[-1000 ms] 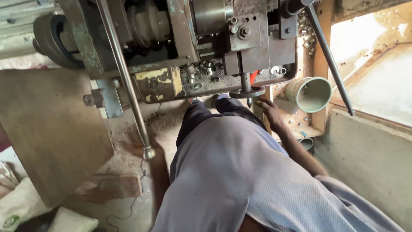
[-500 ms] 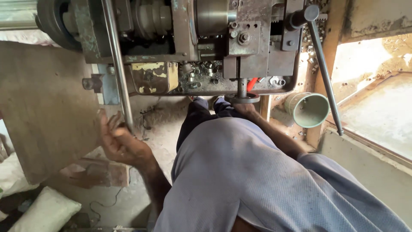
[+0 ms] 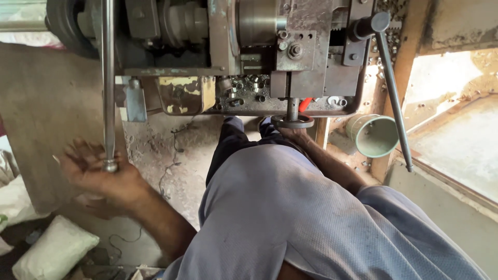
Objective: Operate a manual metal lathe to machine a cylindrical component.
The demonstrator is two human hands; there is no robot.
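**Both hands at the machine controls, head view**

We look down on our own lap and a worn metal machine (image 3: 233, 57) in front of us. Our left hand (image 3: 98, 173) sits at the lower end of a long steel lever (image 3: 108, 83) that hangs down from the machine's left side. The lever's rounded tip (image 3: 109, 167) lies in the palm; the fingers are spread and blurred, loosely cupped around the tip rather than clamped, so the grip here is mostly open, with contact at the palm only.

Our right hand (image 3: 293, 134) reaches forward past the knees to a small round handwheel (image 3: 292, 122) under the machine's middle. The wheel lies directly above and against the fingers. Most of the hand is hidden by the leg and the wheel, so we cannot tell how far this grip is closed.

A tray (image 3: 244, 96) of loose nuts sits on the machine just left of the wheel's stem. A second, dark lever (image 3: 392, 93) slants down on the right, untouched, with a pale green cup (image 3: 374, 136) beside it. A white sack (image 3: 52, 249) lies on the floor below the left hand.
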